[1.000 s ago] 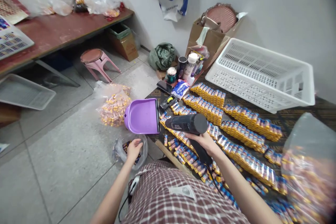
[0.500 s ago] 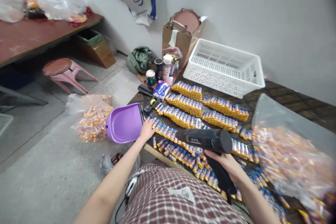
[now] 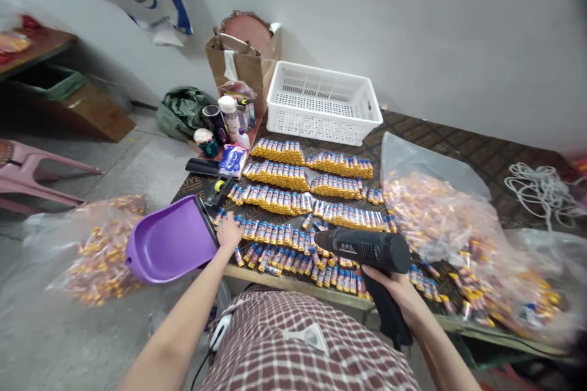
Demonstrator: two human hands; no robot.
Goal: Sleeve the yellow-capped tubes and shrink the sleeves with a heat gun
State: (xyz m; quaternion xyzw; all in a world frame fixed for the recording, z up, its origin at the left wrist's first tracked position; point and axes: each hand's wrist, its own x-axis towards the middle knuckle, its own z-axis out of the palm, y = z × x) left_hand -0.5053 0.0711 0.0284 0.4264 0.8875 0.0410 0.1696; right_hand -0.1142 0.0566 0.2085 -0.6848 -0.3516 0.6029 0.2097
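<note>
My right hand [image 3: 395,291] grips a black heat gun [image 3: 367,250] by its handle, the nozzle pointing left over rows of small yellow-and-blue tubes [image 3: 284,195] laid out on a low dark board [image 3: 435,134]. My left hand [image 3: 228,233] rests on the left end of the nearest row, fingers curled over a few tubes, right beside the rim of a purple scoop [image 3: 169,244]. Whether it grips any tube is hidden.
A white plastic basket [image 3: 321,101] stands at the board's far edge. Clear bags of tubes lie at the right [image 3: 463,232] and on the floor at the left [image 3: 87,250]. Bottles and a cup [image 3: 220,119], a cardboard box [image 3: 241,67], a white cord [image 3: 543,186] and a pink stool [image 3: 32,171] surround it.
The view has swung right. My left hand came up from the bag on the floor to the near row of tubes. The heat gun has stayed in my right hand.
</note>
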